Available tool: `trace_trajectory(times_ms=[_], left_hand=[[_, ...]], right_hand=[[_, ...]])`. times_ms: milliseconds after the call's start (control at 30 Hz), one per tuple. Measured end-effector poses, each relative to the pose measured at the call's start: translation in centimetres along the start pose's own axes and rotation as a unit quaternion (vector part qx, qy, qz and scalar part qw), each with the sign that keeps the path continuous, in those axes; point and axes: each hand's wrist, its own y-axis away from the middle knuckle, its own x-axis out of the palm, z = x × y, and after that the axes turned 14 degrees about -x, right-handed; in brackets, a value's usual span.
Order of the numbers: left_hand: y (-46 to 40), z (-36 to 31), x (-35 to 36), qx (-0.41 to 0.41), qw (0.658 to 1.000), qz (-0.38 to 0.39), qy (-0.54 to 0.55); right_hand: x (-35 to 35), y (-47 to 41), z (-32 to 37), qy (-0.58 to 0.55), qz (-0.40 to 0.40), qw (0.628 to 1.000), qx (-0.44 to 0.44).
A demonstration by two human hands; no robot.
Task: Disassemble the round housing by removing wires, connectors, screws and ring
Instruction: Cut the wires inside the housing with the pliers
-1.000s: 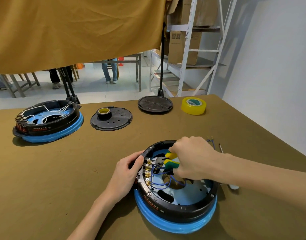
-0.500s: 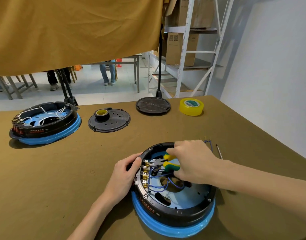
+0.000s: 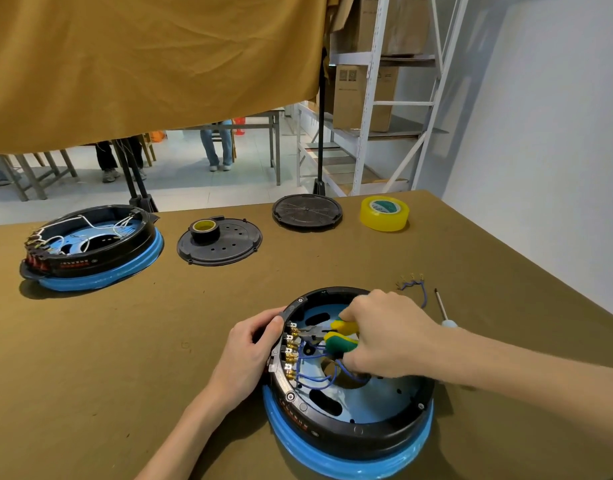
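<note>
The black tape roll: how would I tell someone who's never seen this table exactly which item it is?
Start at the far side of the table, where two flat black discs lie side by side. The black tape roll stands on the left disc, the one with holes. Unlike the clear yellow tape roll further right, it is smaller, dark outside, and not resting on the tablecloth.

Mustard curtain (image 3: 152,64) overhead; white wall (image 3: 540,116) right; metal shelving (image 3: 384,98) holding cardboard boxes (image 3: 362,95); pale floor (image 3: 194,181).
</note>
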Motion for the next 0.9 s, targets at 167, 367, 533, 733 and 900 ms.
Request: trace_trajectory(times_ms=[167, 367, 533, 733, 900], left_hand=[[-0.2, 0.3, 0.0, -0.003, 1.000, -0.001, -0.007], [-0.1, 0.3, 0.1, -0.010, 1.000, -0.004, -0.001], [0.0, 0.2, 0.1, -0.013, 1.000, -0.010, 0.004], [0.1, 0.0, 0.1, -0.014, 1.000, -0.007, 0.003], [0.1, 0.0, 0.1, -0.013, 1.000, -0.010, 0.000]], right_hand=[[-0.1, 0.0, -0.2, -0.020, 0.004, 1.000, 0.008], [0.2, -0.1, -0.5, -0.032, -0.007, 0.999, 0.013], [1.0, 0.1, -0.7, 0.017, -0.034, 0.999, -0.017], [0.6, -0.1, -2.2, -0.118, -0.019, 0.993, 0.001], [1.0, 0.0, -2.2, -0.161, -0.019, 0.987, 0.005]])
